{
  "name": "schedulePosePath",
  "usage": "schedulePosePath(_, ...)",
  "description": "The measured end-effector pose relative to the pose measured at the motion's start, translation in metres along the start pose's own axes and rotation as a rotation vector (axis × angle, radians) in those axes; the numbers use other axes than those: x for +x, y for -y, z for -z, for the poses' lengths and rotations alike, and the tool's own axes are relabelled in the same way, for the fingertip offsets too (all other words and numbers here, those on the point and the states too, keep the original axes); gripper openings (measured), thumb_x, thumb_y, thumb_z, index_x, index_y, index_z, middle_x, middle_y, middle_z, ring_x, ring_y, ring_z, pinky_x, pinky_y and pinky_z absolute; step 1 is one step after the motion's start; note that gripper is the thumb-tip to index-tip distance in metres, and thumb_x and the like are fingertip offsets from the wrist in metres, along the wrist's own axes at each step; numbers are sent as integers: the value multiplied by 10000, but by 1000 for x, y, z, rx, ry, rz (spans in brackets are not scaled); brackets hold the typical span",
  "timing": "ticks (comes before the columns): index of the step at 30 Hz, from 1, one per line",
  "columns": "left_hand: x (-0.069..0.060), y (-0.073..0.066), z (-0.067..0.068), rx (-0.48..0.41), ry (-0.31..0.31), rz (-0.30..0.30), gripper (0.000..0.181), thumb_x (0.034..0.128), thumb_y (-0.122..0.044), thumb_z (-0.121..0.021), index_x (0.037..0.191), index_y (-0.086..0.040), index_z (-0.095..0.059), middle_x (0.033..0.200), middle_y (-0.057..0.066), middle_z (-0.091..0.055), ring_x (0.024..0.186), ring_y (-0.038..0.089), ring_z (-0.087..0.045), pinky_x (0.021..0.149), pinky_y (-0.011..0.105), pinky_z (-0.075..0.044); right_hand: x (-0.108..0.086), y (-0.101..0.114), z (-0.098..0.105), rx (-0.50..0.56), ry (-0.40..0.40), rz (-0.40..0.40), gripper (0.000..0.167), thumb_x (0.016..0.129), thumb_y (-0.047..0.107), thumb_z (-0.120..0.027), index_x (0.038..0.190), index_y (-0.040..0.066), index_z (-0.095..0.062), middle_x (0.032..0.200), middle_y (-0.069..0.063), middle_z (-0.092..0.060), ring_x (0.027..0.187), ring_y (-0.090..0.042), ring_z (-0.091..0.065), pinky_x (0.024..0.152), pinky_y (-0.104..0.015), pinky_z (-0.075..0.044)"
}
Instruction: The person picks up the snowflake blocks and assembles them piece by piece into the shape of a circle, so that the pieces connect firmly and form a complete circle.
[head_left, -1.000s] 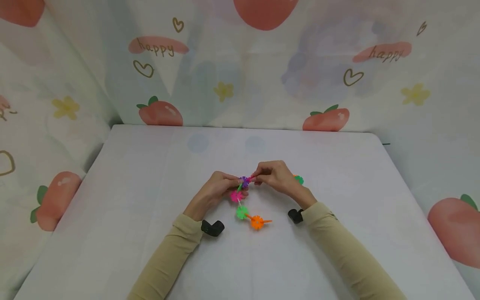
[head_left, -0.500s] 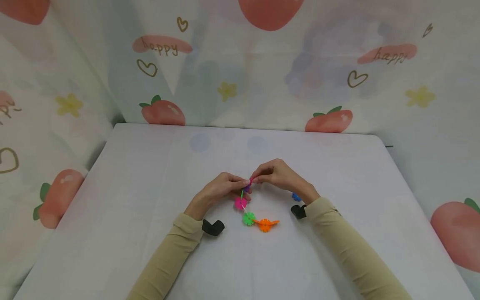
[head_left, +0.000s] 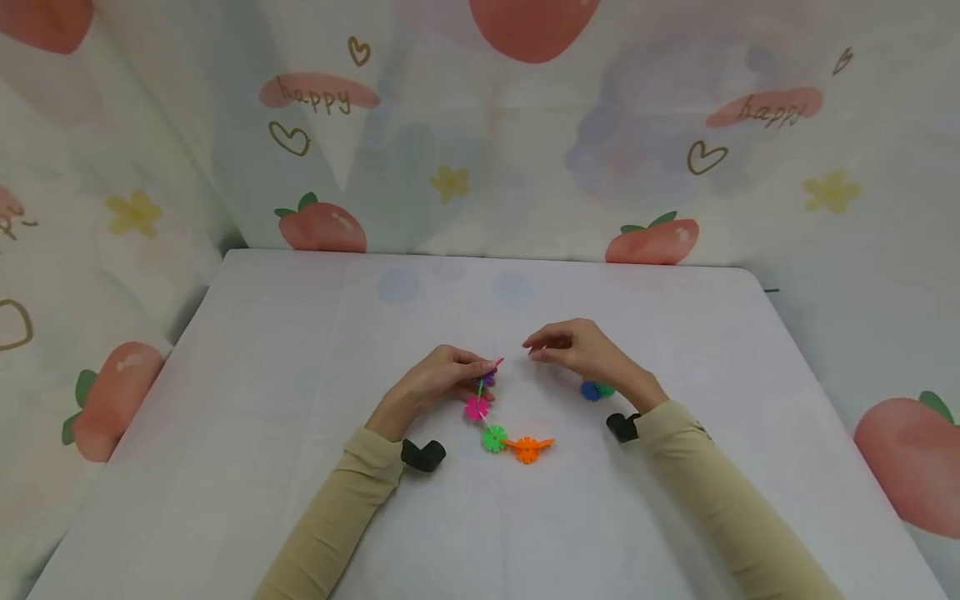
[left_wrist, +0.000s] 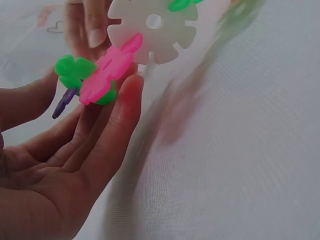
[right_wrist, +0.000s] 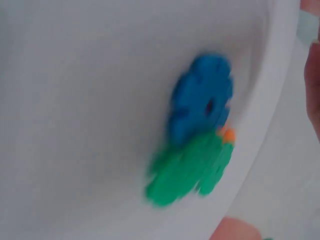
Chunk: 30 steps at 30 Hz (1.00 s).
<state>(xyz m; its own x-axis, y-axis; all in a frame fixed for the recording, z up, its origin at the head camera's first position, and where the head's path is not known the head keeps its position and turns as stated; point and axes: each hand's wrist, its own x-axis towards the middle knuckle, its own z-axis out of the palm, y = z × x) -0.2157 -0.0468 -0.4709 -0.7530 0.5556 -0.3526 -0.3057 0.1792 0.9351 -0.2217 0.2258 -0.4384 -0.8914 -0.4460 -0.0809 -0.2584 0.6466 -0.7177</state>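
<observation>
Joining notched discs into a chain (head_left: 494, 439) looks like the step in hand: the left hand (head_left: 447, 372) pinches its upper end around the purple disc (head_left: 489, 378), and the rest trails down toward the desk (head_left: 300, 350). The right hand (head_left: 581, 343) hangs near that end, thumb and fingers slightly parted, holding nothing. Adding a link would call for picking up the blue disc (head_left: 591, 391) or green disc (right_wrist: 192, 167) near its wrist and pressing notch into notch.

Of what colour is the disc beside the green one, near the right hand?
The disc is blue, seen best in the right wrist view.
</observation>
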Motion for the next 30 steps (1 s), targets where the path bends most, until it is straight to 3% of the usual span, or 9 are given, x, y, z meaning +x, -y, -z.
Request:
schedulePosePath(5, -2, 0, 2, -15, -9, -8, 351, 1022, -220, -656, 1190, 84, -708, 990, 173, -762, 793, 164, -758, 844, 315, -623, -13, -19, 13, -80, -17, -53, 182, 969, 150, -722, 1135, 110, -787, 1065, -12, -774, 905, -160, -655, 793, -245, -552)
schedulePosePath(14, -4, 1, 5, -26, -20, -10, 348, 1015, -198, -665, 1194, 98, -707, 953, 113, -765, 791, 167, -759, 817, 313, -628, -35, -48, 27, -163, -61, -146, 194, 955, 170, -737, 1131, 102, -779, 1046, -40, -758, 937, -214, -660, 825, -306, -546)
schedulePosePath(21, -5, 1, 6, -12, -12, -16, 346, 1040, -184, -621, 1209, 107, -700, 969, 118, -773, 806, 160, -765, 806, 301, -628, -40, -57, 29, -187, -88, -233, 316, 919, 185, -773, 1174, 8, -713, 1111, -147, -696, 986, -291, -631, 800, -324, -536)
schedulePosePath(26, -5, 2, 7, 6, -1, -34, 355, 1053, -179, -596, 1226, 116, -689, 1030, 194, -771, 825, 167, -774, 801, 285, -624, -38, -59, 28, -169, -88, -235, 284, 900, 144, -790, 1106, -13, -673, 1054, -158, -687, 926, -277, -614, 763, -292, -522)
schedulePosePath(30, -3, 2, 7, 5, 6, -40, 355, 1056, -171, -586, 1228, 123, -685, 1021, 186, -773, 819, 155, -773, 790, 274, -623, -38, -58, 28, -166, -121, -213, 250, 893, 129, -796, 1073, 18, -662, 966, -117, -700, 880, -240, -627, 763, -302, -525)
